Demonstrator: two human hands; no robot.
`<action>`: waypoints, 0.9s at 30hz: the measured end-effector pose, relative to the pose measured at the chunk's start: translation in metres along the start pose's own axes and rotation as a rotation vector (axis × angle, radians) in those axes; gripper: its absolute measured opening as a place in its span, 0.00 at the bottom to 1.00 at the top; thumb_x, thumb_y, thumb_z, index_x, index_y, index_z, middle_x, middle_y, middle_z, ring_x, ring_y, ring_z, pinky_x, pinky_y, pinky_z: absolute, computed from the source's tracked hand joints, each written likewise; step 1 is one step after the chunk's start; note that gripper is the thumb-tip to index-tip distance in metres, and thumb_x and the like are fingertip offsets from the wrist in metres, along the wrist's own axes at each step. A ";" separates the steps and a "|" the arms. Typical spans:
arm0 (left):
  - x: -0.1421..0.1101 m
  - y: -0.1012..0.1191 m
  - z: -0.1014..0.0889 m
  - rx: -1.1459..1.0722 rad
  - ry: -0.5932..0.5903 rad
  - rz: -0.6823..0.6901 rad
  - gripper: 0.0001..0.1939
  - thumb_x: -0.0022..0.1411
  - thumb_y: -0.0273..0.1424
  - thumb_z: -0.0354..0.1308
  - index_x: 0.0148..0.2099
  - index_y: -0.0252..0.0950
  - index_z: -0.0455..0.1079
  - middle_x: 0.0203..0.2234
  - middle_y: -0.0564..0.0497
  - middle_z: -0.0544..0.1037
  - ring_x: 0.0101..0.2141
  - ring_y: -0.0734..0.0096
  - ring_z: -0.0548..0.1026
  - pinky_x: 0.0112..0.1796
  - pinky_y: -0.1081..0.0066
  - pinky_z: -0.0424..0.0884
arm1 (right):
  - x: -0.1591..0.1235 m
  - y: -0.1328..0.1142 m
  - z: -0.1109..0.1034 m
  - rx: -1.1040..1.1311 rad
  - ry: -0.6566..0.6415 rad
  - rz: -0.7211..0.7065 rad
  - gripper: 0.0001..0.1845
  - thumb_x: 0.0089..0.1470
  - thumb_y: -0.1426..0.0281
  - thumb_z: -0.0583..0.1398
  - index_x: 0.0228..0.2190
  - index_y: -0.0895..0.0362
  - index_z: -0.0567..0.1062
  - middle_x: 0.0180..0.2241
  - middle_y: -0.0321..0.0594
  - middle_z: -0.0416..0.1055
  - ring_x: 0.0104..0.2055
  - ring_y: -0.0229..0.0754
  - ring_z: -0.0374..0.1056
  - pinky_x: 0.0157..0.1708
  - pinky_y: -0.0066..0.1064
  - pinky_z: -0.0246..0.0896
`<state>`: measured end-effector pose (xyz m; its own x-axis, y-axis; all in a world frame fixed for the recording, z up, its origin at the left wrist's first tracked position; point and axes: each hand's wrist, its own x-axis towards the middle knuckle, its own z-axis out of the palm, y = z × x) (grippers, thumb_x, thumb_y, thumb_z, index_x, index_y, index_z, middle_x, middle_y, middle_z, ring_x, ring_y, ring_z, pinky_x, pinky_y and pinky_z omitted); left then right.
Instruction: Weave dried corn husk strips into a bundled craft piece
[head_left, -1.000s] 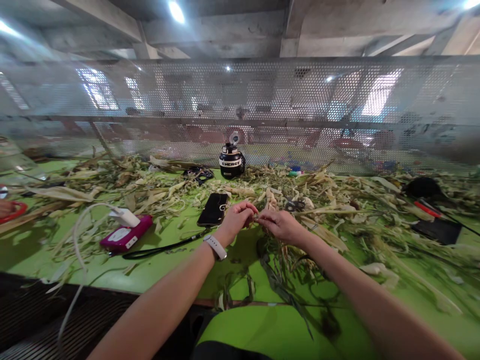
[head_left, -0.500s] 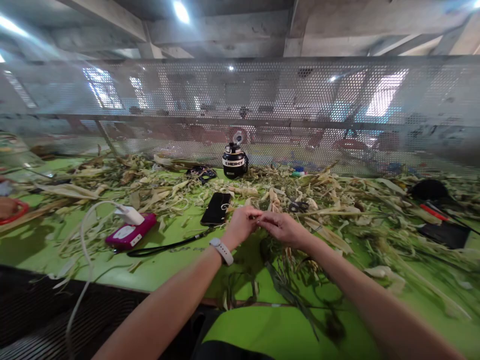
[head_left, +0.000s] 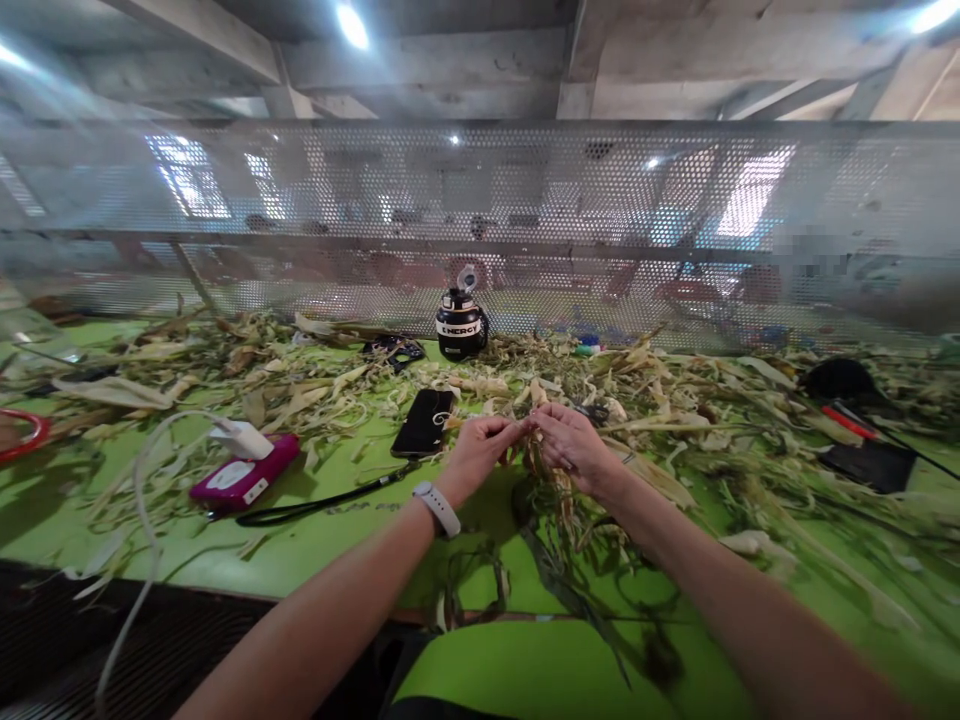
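Above the green table (head_left: 337, 545), my left hand (head_left: 478, 452) and my right hand (head_left: 576, 448) meet at the fingertips, both pinched closed. Whatever lies between the fingers is too small and too hidden to make out. A white-strapped band (head_left: 436, 508) circles my left wrist. Under and beside my right hand is a tangle of dried plant strips (head_left: 562, 520), with a long dark green leaf strip (head_left: 551, 570) trailing toward the table's near edge. Just left of my left hand, a black phone (head_left: 421, 422) lies flat, a curled pale shred on its right edge.
A magenta power bank (head_left: 247, 478) with a white plug and cable (head_left: 142, 520) sits at left, near a black strap (head_left: 322, 500). Behind stands a black bottle (head_left: 459, 330), lid up, before a perforated screen (head_left: 525, 200). Dried leaves (head_left: 720, 420) spread widely. Red-handled tool (head_left: 849, 422) at right.
My hands have moved slightly to the right across the table, fingertips still together, and my right fingers are raised a little more. The view has turned slightly to the right.
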<state>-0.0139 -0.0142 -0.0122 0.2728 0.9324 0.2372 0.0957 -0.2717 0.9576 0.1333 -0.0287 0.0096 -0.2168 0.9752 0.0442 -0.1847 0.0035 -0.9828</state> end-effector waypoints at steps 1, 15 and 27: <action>0.000 0.000 0.000 0.005 -0.010 -0.007 0.25 0.51 0.52 0.57 0.23 0.32 0.68 0.15 0.56 0.63 0.18 0.80 0.59 0.18 0.77 0.54 | 0.001 0.001 0.000 -0.023 0.020 0.011 0.18 0.45 0.57 0.63 0.24 0.55 0.62 0.06 0.20 0.48 0.07 0.26 0.40 0.09 0.21 0.32; 0.000 0.001 -0.005 -0.236 -0.136 -0.244 0.17 0.41 0.41 0.67 0.25 0.31 0.72 0.16 0.57 0.65 0.19 0.83 0.56 0.20 0.77 0.50 | 0.006 0.003 -0.006 -0.263 -0.016 -0.084 0.20 0.40 0.55 0.65 0.23 0.57 0.65 0.14 0.26 0.62 0.11 0.25 0.44 0.11 0.22 0.34; 0.006 0.007 -0.013 -0.321 0.098 -0.380 0.08 0.41 0.33 0.65 0.24 0.35 0.71 0.20 0.54 0.71 0.21 0.78 0.66 0.20 0.78 0.53 | 0.011 -0.009 -0.037 -0.548 -0.184 0.002 0.22 0.37 0.54 0.66 0.24 0.60 0.71 0.16 0.27 0.60 0.19 0.29 0.51 0.20 0.24 0.42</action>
<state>-0.0242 -0.0073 -0.0022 0.1833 0.9732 -0.1388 -0.1324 0.1643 0.9775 0.1678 -0.0100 0.0128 -0.3889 0.9209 0.0249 0.3286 0.1639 -0.9302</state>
